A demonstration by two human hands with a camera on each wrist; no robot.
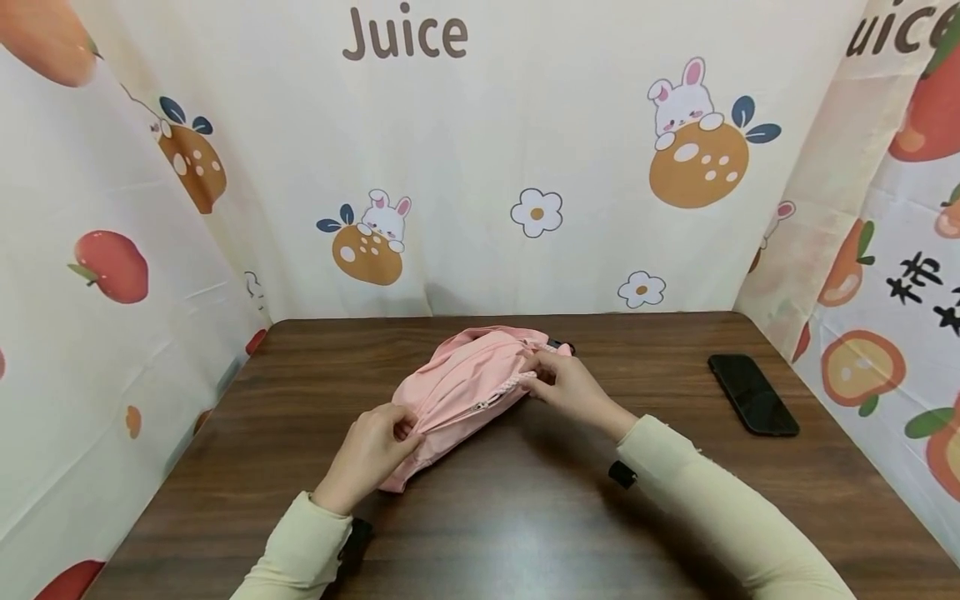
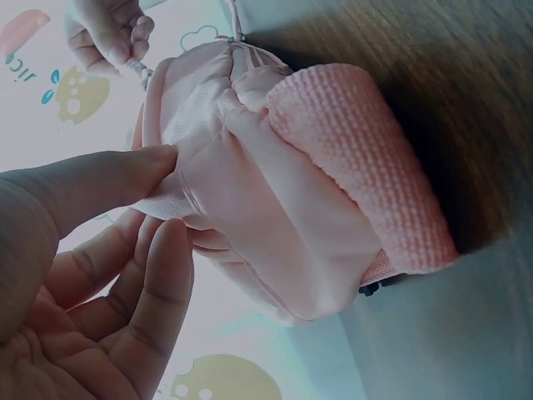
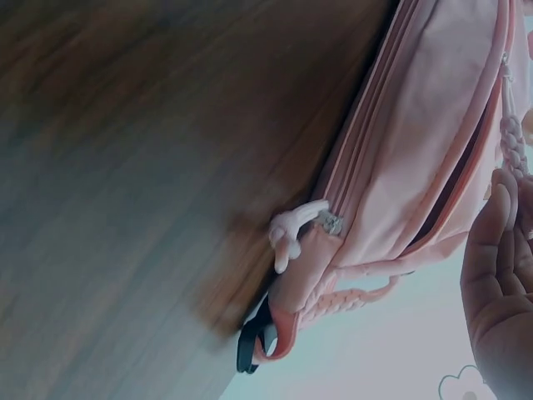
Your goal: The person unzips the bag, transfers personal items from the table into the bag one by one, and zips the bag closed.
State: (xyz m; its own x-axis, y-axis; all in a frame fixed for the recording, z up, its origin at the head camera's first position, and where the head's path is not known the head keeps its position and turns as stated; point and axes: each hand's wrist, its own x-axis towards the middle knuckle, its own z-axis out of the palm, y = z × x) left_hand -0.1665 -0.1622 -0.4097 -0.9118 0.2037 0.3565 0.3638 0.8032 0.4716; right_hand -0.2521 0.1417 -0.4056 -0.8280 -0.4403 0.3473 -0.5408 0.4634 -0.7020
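Observation:
A pink fabric bag (image 1: 468, 371) lies slantwise on the table, wrinkled along its top. My left hand (image 1: 369, 454) pinches the cloth at its near left end; in the left wrist view the thumb (image 2: 125, 177) presses on a fold. Toward the other end, my right hand (image 1: 568, 390) pinches a braided zipper pull (image 3: 511, 137), drawn out straight from its slider (image 3: 505, 68). A dark slit (image 3: 450, 187) shows in the zipper line beside that pull. A second pull (image 3: 291, 233) hangs loose from a lower zipper. The padded mesh part (image 2: 358, 158) bulges at one end.
A black phone (image 1: 752, 394) lies at the right of the brown wooden table (image 1: 495, 533). A black buckle (image 3: 252, 333) sticks out at the bag's far end, near a braided loop (image 3: 354, 296). Printed fruit curtains (image 1: 480, 150) hang around the back and sides.

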